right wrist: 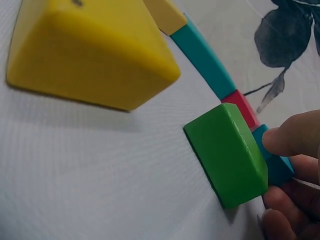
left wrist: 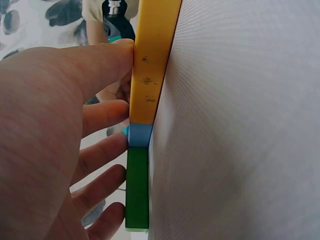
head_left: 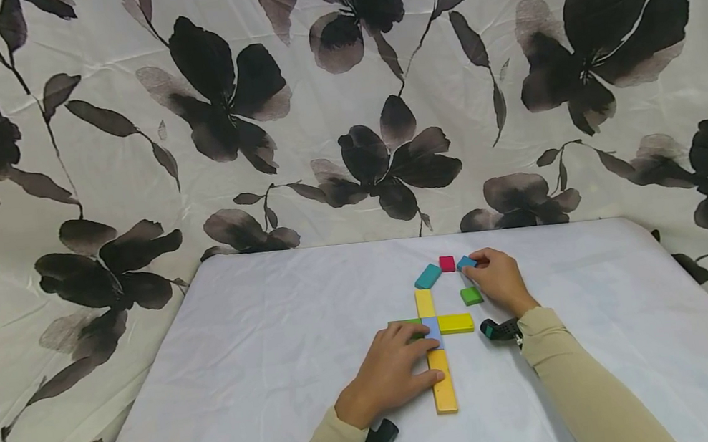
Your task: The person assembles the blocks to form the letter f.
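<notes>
With thumb and fingertips, my right hand [head_left: 499,281] pinches a small blue block [right wrist: 279,167] on the white cloth, beside a red block [head_left: 447,264]. Just nearer lies a loose green block [head_left: 471,296]. My left hand [head_left: 387,369] rests along a cross of flat blocks, fingers spread. Its thumb touches a long orange-yellow block [left wrist: 152,60]. Other fingertips reach a light blue block [left wrist: 140,135] and a dark green block [left wrist: 137,187], which the hand partly hides in the head view. A yellow block [head_left: 455,323] forms the cross's right arm.
Above the cross, a yellow block [head_left: 424,304] meets a slanted teal block [head_left: 427,276], which leads towards the red one. White cloth covers the table [head_left: 247,376]. Flower-patterned fabric [head_left: 386,160] hangs behind it. Each wrist wears a black camera strap [head_left: 500,329].
</notes>
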`<action>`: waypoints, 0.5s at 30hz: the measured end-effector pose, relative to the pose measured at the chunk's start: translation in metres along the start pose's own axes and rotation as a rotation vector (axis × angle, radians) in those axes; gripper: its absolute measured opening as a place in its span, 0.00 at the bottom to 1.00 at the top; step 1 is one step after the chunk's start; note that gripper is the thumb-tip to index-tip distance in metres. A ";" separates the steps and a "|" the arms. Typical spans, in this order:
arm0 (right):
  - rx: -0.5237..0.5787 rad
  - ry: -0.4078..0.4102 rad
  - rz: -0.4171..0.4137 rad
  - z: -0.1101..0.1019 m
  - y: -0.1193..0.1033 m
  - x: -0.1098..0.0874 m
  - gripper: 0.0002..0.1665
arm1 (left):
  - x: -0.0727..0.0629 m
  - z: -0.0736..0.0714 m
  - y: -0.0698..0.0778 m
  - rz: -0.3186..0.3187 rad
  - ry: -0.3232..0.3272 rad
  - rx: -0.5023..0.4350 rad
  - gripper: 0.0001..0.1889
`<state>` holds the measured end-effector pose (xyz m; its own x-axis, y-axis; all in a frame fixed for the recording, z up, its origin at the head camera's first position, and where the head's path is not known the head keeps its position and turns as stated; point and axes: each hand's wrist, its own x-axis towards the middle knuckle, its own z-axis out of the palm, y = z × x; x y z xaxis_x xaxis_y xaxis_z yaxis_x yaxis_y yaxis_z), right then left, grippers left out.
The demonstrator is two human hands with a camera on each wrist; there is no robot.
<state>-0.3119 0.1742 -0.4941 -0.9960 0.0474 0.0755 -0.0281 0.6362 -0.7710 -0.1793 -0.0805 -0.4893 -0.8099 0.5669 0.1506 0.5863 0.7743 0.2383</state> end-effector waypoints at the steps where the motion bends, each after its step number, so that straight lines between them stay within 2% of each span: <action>1: 0.000 0.001 0.004 0.000 0.000 0.000 0.23 | 0.000 0.000 0.000 0.000 0.000 0.000 0.26; 15: -0.044 0.000 0.002 0.003 0.000 0.003 0.22 | -0.001 -0.001 0.001 0.000 0.005 -0.006 0.26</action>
<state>-0.3150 0.1718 -0.4955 -0.9960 0.0494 0.0739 -0.0219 0.6695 -0.7425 -0.1782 -0.0806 -0.4881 -0.8101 0.5655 0.1551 0.5861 0.7727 0.2439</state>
